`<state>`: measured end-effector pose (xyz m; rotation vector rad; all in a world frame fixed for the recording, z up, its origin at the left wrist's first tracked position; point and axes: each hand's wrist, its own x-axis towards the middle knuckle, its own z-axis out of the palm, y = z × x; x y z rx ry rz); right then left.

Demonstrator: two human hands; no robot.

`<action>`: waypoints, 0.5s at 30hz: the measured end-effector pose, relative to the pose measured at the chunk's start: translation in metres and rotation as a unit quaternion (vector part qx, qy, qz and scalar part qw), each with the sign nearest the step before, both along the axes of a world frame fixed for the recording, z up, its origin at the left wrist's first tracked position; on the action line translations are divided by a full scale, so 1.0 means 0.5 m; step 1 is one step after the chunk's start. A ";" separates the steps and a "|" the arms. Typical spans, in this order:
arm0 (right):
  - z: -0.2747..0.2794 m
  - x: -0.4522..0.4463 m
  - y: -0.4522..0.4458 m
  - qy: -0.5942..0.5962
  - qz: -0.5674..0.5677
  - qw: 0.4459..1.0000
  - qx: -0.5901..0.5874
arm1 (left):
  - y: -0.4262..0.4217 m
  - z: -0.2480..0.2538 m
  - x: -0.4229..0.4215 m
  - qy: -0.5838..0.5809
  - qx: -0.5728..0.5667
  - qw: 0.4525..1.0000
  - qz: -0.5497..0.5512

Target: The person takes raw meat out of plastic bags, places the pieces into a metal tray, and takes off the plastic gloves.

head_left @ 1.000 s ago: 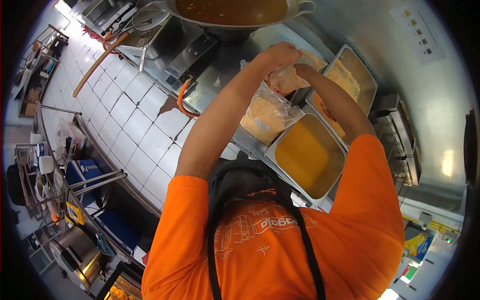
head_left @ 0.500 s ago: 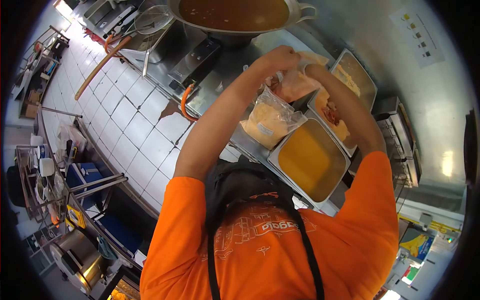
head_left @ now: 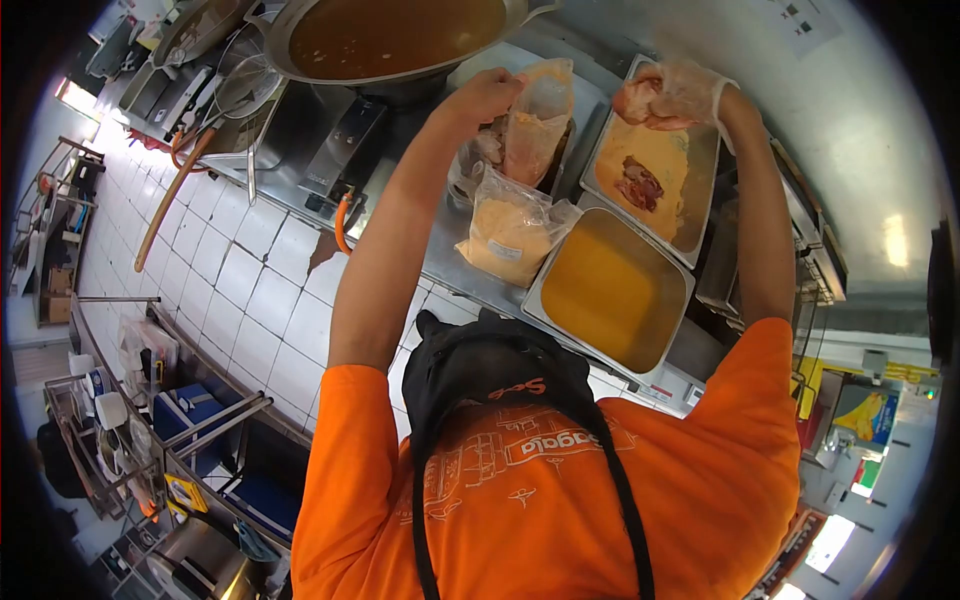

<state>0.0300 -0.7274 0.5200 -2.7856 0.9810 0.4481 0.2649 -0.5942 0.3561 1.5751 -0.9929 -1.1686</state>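
Observation:
My left hand (head_left: pixel 490 95) pinches the upper edge of a clear plastic bag (head_left: pixel 540 120) dusted with orange powder. Behind and beside that bag, pieces of raw meat (head_left: pixel 490 145) show in a container that is partly hidden. A clear plastic glove covers my right hand (head_left: pixel 697 92), which grips a piece of raw meat (head_left: pixel 645 100). It is over the far end of a metal tray of pale orange flour (head_left: pixel 640 150). Dark reddish meat (head_left: pixel 638 185) lies on the flour. Nearer to me are a tray of yellow-orange liquid (head_left: pixel 610 290) and a knotted bag of breading powder (head_left: pixel 508 235).
A wide pan of brown liquid (head_left: pixel 395 40) stands on a burner at the back. To its left are a wire strainer (head_left: pixel 247 85) and a long wooden handle (head_left: pixel 175 200) jutting over the tiled floor. A wall rises along the right, beside a metal rack (head_left: pixel 810 230).
My hands, close together before, are now apart. The right has moved rightward over the flour tray with the meat, while the left stays at the plastic bag. The view has shifted slightly.

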 end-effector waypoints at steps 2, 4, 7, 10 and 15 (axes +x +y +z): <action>-0.024 -0.036 -0.025 0.050 -0.018 0.999 0.001 | 0.003 -0.004 0.003 0.006 0.004 1.000 -0.007; -0.137 -0.109 -0.115 -0.022 -0.015 1.000 -0.010 | 0.004 0.000 0.000 0.005 0.009 1.000 -0.007; -0.187 -0.137 -0.114 -0.009 -0.097 0.995 -0.005 | 0.000 0.013 -0.009 -0.012 0.015 1.000 0.002; -0.243 -0.167 -0.167 0.039 -0.140 0.989 -0.003 | -0.002 0.011 -0.015 -0.024 0.013 1.000 0.000; -0.325 -0.214 -0.270 -0.141 0.067 0.972 -0.173 | 0.013 0.026 -0.022 -0.026 -0.001 0.999 -0.024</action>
